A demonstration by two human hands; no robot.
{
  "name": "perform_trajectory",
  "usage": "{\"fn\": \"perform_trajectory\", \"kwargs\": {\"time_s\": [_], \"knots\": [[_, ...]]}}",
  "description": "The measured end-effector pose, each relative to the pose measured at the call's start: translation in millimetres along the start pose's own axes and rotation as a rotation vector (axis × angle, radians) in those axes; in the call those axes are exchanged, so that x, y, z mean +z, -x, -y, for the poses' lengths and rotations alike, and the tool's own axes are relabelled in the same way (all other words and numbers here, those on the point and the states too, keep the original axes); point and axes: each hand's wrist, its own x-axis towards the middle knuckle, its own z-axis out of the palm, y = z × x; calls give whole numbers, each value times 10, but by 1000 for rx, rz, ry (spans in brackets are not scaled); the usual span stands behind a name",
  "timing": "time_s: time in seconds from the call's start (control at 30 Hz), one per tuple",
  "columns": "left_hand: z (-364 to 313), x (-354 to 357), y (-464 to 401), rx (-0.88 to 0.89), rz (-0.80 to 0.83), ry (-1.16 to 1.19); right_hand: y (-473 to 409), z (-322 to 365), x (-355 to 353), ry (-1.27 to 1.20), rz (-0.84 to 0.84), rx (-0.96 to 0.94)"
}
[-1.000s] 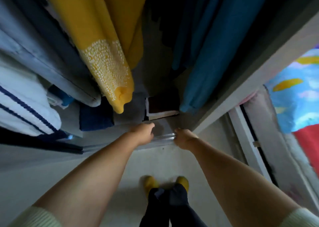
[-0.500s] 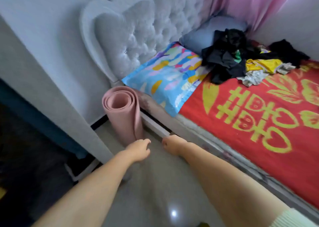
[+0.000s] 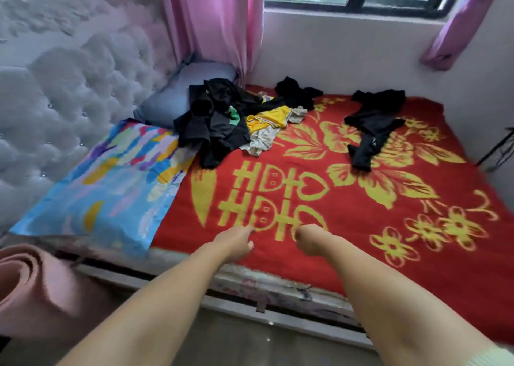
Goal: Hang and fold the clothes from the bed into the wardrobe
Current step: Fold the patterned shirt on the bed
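**Both hands hanging empty over the near bed edge, clothes lying far off**

Nearest: two bare forearms are reaching forward from the bottom of the view. The left hand is hovering over the near edge of the red blanket, fingers loosely bent, one finger sticking forward, holding nothing. The right hand is hanging beside it, a small gap between them, fingers curled under and out of sight; nothing is showing in its grip.

Lower left: a rolled pink mat is standing off the bed, blurred and cut off by the frame edge. The bed frame is running below the hands.

Middle left: a colourful pillow is lying against the tufted headboard.

Far: the pile of clothes is lying well apart from both hands, up toward the head of the bed, partly resting on a grey pillow. Mostly black pieces are tangling together; a yellow garment and a pale one are poking out on its right side. Separate items inside the heap are hard to tell apart.

Far right: a single black garment is lying alone, stretched out, its long axis running from the window wall toward the viewer, slightly slanted leftward.

Beyond: pink curtains are hanging beside a dark-framed window.
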Motion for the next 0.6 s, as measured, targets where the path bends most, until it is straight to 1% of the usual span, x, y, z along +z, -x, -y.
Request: {"fn": "perform_trajectory", "kwargs": {"time_s": [0.13, 0.27, 0.47, 0.6], "knots": [[-119, -87, -391, -12, 34, -49, -205, -317, 45, -92, 12, 33], [-21, -172, -770, -33, 42, -32, -553, -433, -23, -111, 31, 55], [414, -407, -1599, -55, 107, -52, -1472, -324, -292, -161, 81, 68], [735, -567, -2309, -32, 169, -82, -2231, -222, -435, -180, 101, 66]]}}
